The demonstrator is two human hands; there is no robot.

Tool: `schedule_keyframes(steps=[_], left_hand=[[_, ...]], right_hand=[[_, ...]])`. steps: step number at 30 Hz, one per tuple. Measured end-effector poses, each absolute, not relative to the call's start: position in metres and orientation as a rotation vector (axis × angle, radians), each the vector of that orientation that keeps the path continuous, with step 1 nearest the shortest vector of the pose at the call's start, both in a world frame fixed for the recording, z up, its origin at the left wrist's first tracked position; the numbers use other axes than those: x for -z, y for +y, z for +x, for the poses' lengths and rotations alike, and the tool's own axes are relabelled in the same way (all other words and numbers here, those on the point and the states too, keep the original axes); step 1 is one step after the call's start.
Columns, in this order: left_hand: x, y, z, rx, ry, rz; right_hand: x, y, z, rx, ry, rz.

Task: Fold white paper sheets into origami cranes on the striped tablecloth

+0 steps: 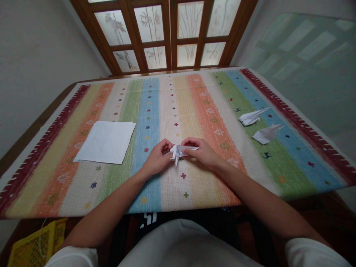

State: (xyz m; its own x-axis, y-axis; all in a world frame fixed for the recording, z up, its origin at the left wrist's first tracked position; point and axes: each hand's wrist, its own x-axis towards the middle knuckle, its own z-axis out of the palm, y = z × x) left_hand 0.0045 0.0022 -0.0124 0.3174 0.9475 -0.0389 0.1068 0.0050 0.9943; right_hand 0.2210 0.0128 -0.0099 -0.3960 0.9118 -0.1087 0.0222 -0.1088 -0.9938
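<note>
Between my two hands is a small white paper crane (178, 151), held just above the middle of the table near its front. My left hand (159, 157) pinches its left side between thumb and curled fingers. On the other side, my right hand (200, 151) grips the right wing, thumb in front and fingers behind. A narrow folded point of the crane hangs down between the hands. Parts of the paper are hidden behind my fingers.
A stack of white square paper (105, 142) lies to the left. Two folded paper cranes (252, 116) (267, 134) rest at the right on the striped tablecloth (155, 193). Wooden doors with glass panes (151, 24) stand beyond the table. A yellow plastic basket (35, 244) sits below, at lower left.
</note>
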Motion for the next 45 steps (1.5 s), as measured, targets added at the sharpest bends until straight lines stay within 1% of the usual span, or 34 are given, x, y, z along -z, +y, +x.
schedule_keyframes(steps=[6, 10, 13, 21, 29, 32, 35, 45], left_hand=[[0.007, -0.002, 0.006, -0.900, 1.178, 1.531], [0.005, -0.005, 0.009, -0.890, 1.243, 1.600], [0.005, -0.005, 0.009, -0.927, 1.235, 1.587], [0.008, -0.001, 0.005, -0.949, 1.198, 1.581], [0.006, 0.001, 0.003, -0.917, 1.280, 1.597], [0.004, 0.003, 0.002, -0.865, 1.219, 1.510], [0.003, 0.005, 0.001, -0.887, 1.159, 1.476], [0.002, 0.006, -0.001, -0.893, 1.168, 1.491]], right_hand=[[0.002, 0.006, 0.218, -1.161, -1.722, -1.083], [-0.003, 0.003, 0.216, -1.021, -1.836, -1.056], [0.000, 0.005, 0.218, -0.975, -1.844, -1.074], [0.001, 0.007, 0.220, -0.995, -1.832, -1.074], [0.001, 0.008, 0.222, -1.043, -1.783, -1.127], [0.002, 0.009, 0.223, -1.105, -1.748, -1.142], [0.003, 0.010, 0.224, -1.182, -1.712, -1.152], [0.006, 0.013, 0.224, -1.326, -1.608, -1.174]])
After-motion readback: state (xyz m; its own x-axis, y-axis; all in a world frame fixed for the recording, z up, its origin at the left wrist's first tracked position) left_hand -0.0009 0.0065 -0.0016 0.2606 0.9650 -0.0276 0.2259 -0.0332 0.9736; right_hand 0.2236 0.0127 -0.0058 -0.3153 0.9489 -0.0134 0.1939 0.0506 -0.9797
